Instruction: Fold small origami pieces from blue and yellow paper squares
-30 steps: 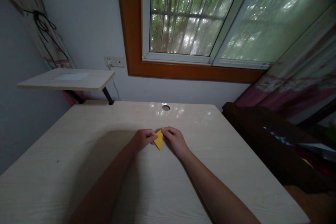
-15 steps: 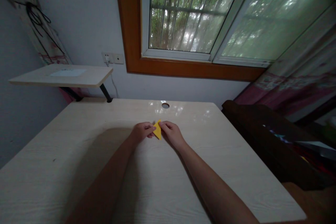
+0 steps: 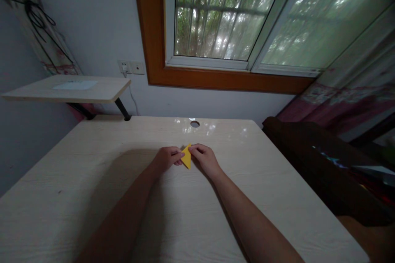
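Observation:
A small folded piece of yellow paper [image 3: 187,158], roughly triangular with a point facing down, is held above the pale wooden desk [image 3: 191,213]. My left hand [image 3: 169,158] pinches its left corner, thumb on the near face and fingers curled behind. My right hand [image 3: 206,157] has thumb and forefinger closed on the upper right edge near the top tip. The parts of the paper under the fingertips are hidden.
A raised shelf [image 3: 101,92] on black legs stands at the desk's back left, with a pale sheet [image 3: 75,85] on it. A round cable hole [image 3: 195,124] lies near the back edge. Dark furniture [image 3: 308,148] borders the right side, and a window [image 3: 222,16] is behind.
Both hands and the yellow paper have shifted very slightly nearer and to the right in view. The grip of each hand looks the same; the camera view has moved a little.

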`<action>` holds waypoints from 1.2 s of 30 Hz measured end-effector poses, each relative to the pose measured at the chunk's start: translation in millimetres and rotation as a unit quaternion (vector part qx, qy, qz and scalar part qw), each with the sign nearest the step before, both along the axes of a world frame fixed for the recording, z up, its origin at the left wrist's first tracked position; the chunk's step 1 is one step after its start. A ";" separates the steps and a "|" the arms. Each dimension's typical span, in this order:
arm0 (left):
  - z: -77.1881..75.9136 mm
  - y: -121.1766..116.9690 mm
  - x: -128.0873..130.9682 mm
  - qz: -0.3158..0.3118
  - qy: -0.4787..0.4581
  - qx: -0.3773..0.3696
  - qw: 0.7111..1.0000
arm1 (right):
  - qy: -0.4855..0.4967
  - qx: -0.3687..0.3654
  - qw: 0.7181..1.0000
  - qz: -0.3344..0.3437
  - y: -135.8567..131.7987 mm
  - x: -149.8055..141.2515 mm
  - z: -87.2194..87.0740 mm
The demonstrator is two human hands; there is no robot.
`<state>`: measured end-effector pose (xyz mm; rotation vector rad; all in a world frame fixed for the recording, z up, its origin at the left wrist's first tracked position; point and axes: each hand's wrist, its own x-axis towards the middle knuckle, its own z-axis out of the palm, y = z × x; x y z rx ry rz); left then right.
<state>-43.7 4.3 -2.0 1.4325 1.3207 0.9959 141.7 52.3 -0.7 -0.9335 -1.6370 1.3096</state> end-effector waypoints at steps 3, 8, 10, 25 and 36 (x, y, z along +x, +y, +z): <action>5.6 -2.7 1.7 -0.003 0.009 -0.006 1.000 | 0.030 -0.016 0.999 -0.013 2.2 0.8 -2.9; 10.9 -4.8 4.3 0.005 0.013 -0.016 1.000 | 0.043 -0.023 0.999 -0.025 2.9 0.8 -2.1; 10.1 -4.3 4.7 0.010 0.013 -0.018 1.000 | 0.054 -0.028 0.998 -0.030 2.8 0.6 -1.0; 6.3 -3.8 5.0 0.032 -0.018 0.000 0.999 | 0.010 0.008 1.000 -0.004 3.3 0.2 0.9; 10.4 -6.7 5.0 -0.014 -0.015 -0.006 1.000 | 0.108 -0.051 0.991 -0.059 8.5 1.1 -2.0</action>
